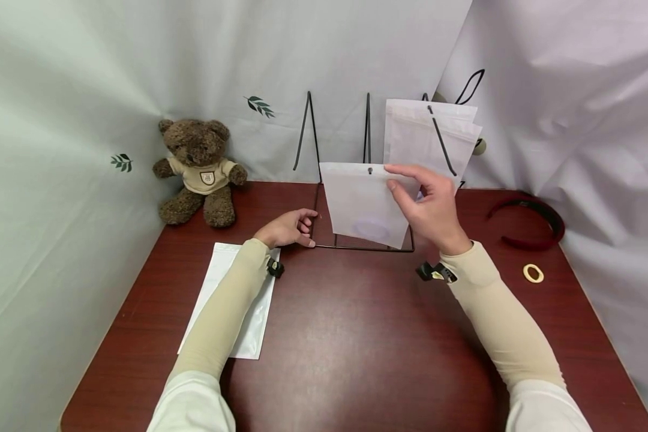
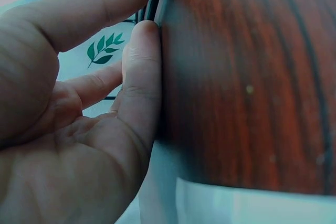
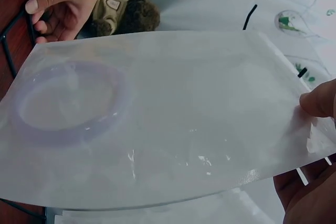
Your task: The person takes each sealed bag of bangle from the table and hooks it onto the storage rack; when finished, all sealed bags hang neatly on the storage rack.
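Note:
My right hand (image 1: 432, 207) pinches the upper right corner of a white translucent bag (image 1: 356, 192), between thumb and fingers. The tip of the middle hook of a black wire rack (image 1: 368, 120) shows at the hole in the bag's top edge. Through the film in the right wrist view, a lilac ring like a bangle (image 3: 119, 95) lies at the bag's lower end. With thumb and fingers at its front left corner, my left hand (image 1: 286, 229) holds the rack's base. More white bags (image 1: 407, 129) hang on the right hook.
A brown teddy bear (image 1: 200, 162) sits at the back left. Under my left forearm lies a flat white bag (image 1: 256, 324). On the right are a dark red headband (image 1: 556, 225) and a yellowish ring (image 1: 533, 273). White curtains (image 1: 356, 48) hang behind the table.

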Tool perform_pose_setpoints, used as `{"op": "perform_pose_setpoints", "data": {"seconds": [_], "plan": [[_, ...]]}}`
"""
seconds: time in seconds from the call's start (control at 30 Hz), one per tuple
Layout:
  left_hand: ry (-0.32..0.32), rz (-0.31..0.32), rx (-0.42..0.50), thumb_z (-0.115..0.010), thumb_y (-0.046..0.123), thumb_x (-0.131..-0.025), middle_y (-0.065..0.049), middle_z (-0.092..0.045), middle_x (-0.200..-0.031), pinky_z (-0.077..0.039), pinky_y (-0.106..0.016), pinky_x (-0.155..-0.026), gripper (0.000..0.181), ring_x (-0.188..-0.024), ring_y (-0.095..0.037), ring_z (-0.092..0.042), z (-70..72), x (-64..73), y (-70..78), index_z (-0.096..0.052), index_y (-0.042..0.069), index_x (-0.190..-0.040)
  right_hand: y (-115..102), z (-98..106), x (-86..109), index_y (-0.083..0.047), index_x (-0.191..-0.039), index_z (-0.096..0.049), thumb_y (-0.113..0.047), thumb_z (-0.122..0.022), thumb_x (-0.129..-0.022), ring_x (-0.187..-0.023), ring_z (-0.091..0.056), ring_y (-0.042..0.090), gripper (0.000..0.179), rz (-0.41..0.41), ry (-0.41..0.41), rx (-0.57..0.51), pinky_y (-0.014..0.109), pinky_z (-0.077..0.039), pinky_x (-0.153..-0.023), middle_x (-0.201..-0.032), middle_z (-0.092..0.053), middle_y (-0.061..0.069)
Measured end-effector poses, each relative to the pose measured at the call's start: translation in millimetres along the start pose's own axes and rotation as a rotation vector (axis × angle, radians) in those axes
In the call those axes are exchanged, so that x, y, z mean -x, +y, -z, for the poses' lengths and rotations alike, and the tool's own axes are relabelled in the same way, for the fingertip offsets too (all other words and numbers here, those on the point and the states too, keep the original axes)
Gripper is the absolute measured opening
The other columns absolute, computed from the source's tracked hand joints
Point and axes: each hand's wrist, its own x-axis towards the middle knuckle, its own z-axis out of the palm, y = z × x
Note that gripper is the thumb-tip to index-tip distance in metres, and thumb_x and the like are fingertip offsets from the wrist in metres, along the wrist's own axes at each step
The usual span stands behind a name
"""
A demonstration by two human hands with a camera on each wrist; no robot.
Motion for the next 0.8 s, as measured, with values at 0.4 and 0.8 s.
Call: {"op": "perform_pose_setpoints", "data": {"seconds": [0.4,0.8], "plan": [[0.004,0.001,-0.006,-0.088,0.006,-0.072,-0.009,-0.049,-0.115,-0.045,-0.025,-0.083,0.084,-0.102,-0.021,-0.052,-0.7,0.1,0.2,-0.048,0.013,-0.145,18,-8,-17.9,-0.002,-0.112,-0.076,0.006,-0.068,-0.088,-0.057,-0.026,0.001,0.025,-0.055,0.044,0.007,0.021,-0.019,-0.05,-0.108,-0.074,0.02],[0.011,-0.002,-0.025,-0.087,0.006,-0.074,-0.007,-0.049,-0.115,-0.045,-0.026,-0.085,0.082,-0.102,-0.02,-0.052,-0.1,1.4,1.3,-0.049,0.014,-0.145,36,-19,-48.2,0.0,-0.109,-0.076,0.004,-0.067,-0.089,-0.06,-0.043,0.003,0.023,-0.076,0.109,0.037,0.02,-0.037,-0.065,-0.109,-0.075,0.019]]}}
